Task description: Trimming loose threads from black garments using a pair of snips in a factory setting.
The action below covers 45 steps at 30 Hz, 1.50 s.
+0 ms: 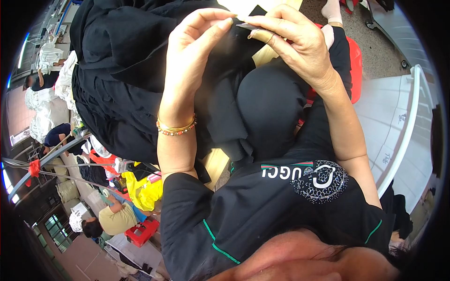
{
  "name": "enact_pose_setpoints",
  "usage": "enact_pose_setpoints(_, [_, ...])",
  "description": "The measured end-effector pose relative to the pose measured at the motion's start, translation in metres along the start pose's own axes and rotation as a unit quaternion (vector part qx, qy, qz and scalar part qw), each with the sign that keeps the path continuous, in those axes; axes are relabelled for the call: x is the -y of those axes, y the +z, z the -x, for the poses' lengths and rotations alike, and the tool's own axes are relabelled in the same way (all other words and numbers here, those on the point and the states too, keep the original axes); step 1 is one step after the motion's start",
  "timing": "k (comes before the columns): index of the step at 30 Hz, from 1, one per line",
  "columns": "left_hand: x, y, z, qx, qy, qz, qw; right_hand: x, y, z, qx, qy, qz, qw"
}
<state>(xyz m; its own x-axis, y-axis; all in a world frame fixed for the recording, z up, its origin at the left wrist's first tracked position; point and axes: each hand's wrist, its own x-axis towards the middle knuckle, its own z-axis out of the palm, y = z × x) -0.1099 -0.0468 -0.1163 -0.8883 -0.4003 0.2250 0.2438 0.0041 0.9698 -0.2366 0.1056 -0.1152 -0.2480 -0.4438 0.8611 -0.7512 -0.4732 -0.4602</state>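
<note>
There is one big heap of black cloth (117, 56). At its right side there are two hands of the wearer, the left hand (194, 44) and the right hand (300, 40), with one small metal tool (246, 26). Red stools are counted as two: one near stool (357, 75) farther right of the heap, one distant stool (143, 232) below it, on the left. Also left of the heap, at least three other people are seen: one person in black (44, 80), one person in dark blue (55, 136), one person in tan (116, 220).
</note>
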Motion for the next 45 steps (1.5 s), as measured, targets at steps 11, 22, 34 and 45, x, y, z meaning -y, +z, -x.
enact_pose_setpoints(11, [-0.021, 0.008, 0.004, 0.014, 0.163, -0.362, 0.918, 0.001, -0.008, 0.017, 0.077, 0.364, -0.051, 0.927])
enact_pose_setpoints(22, [-0.031, -0.031, 0.013, -0.069, -0.001, -0.155, 0.986, -0.011, 0.009, 0.004, 0.054, 0.263, -0.013, 0.963])
enact_pose_setpoints(34, [-0.022, -0.033, 0.010, -0.054, -0.013, -0.146, 0.988, -0.017, 0.030, -0.006, 0.125, 0.102, 0.119, 0.980])
enact_pose_setpoints(45, [-0.026, -0.034, 0.006, -0.037, -0.043, -0.110, 0.992, -0.023, 0.031, -0.008, 0.091, 0.072, 0.113, 0.987])
